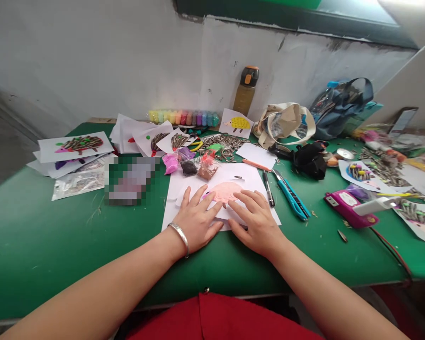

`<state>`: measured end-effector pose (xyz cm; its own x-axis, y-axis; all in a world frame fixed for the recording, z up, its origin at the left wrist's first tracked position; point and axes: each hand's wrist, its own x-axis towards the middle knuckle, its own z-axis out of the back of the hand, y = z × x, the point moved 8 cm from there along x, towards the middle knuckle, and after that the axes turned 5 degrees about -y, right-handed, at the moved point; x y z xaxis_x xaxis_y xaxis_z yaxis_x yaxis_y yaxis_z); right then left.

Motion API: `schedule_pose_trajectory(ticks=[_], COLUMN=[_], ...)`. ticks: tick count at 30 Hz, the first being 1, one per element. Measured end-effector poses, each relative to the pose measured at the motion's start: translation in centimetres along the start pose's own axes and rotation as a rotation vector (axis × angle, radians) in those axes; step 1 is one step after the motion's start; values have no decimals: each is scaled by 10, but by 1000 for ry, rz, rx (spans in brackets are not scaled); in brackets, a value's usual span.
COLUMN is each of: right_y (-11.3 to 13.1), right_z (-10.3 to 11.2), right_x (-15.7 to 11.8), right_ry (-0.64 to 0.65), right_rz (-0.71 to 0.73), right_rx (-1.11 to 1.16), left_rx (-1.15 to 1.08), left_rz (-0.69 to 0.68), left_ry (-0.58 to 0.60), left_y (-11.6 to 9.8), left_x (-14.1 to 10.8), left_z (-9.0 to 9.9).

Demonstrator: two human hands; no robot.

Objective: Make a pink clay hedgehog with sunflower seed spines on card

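A green table (74,250) bears white paper (172,200); on it, at eight o'clock, rests the left hand (197,223), at four the right hand (260,224), fingers apart, perhaps touching the pink clay (224,191) between them near the paper's middle.

Pink oval clay shape (224,191): one. Slim black pen (268,189): one. Turquoise plastic cutter (291,194): one. Translucent brown bottle (244,97): one.

We saw smooth green tabletop (74,236), faintly glossy. Matt white paper (252,173), matt pink clay (224,192). We noted shiny metal bangle (181,235), glossy blue plastic cutter (292,196), rough-patched wall (92,61). Blurred blue bag (335,118) was perhaps cloth.
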<state>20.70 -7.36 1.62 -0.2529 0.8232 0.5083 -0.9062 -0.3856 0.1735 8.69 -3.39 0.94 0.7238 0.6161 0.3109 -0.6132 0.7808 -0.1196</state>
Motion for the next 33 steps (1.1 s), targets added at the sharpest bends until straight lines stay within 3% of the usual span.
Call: schedule_pose_trajectory(ticks=[12,19,25,33], right_y=[1,3,2,-10], right_z=[-7,-6,6,27], right_x=[0,1,3,16], right_ry=[74,88,-15,-2], right_rz=[6,12,-19,8], right_rx=[26,50,65,47], left_rx=[-3,-19,-28,-38], left_rz=[-16,-22,-25,-48], left_ry=[31,-8,-63,-104], left_y=[-1,-1,1,2], left_x=[1,0,1,1], left_z=[-4,0,2,4])
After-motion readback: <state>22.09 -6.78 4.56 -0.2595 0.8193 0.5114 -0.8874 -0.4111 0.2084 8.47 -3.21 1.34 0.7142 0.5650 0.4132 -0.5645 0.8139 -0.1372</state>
